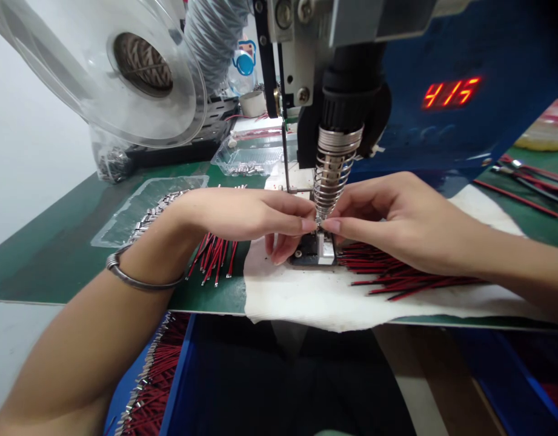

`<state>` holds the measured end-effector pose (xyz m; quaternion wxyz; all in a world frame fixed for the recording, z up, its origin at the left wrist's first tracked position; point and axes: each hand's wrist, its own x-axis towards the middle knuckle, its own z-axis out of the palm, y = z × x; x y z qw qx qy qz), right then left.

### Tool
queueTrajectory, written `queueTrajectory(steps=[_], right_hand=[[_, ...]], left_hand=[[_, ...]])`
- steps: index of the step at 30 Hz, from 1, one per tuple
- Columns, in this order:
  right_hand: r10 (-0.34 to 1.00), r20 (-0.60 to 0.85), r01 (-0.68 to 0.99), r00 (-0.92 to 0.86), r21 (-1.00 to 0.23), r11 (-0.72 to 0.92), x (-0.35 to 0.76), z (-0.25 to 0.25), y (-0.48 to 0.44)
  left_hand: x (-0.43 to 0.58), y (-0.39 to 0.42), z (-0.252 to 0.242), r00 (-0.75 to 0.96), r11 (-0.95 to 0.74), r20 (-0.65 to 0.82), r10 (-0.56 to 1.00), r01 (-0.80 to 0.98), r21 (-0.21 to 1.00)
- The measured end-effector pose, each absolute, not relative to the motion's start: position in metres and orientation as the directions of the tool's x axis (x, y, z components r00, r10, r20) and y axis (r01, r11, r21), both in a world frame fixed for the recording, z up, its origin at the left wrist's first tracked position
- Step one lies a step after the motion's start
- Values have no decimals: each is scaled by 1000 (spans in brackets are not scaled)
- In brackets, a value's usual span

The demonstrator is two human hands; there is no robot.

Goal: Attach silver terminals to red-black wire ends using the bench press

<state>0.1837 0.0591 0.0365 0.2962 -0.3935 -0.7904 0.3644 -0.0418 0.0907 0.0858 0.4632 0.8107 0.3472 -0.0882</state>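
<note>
My left hand [255, 215] is closed in a pinch at the small metal fixture [325, 249], under the spring-wrapped head [335, 169] of the machine. From the other side my right hand [397, 221] pinches at the same spot, thumb and forefinger close to the left fingertips. Whatever lies between the fingers is too small and covered to make out. Beneath my right hand a bunch of red and black wires [397, 278] rests on a white cloth [301, 297]. More red and black wires [217, 257] with bare metal ends lie beside my left wrist.
A clear plastic tray [119, 227] of small metal parts sits left, with another tray [242, 158] behind. The blue machine housing [455, 133] shows a red 415. A large clear reel [92, 72] hangs upper left. Below the table edge, a blue bin [181, 375] holds many wires.
</note>
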Motion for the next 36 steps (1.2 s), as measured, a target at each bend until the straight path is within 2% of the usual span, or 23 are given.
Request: queueTrajectory(steps=[14, 36], right_hand=[[836, 215, 393, -504, -805, 444, 185, 34, 58], [816, 290, 452, -500, -716, 532, 181, 38, 56]], left_hand=[[-41, 93, 84, 745, -329, -464, 479, 643, 692], [-41, 91, 85, 749, -306, -456, 482, 631, 713]])
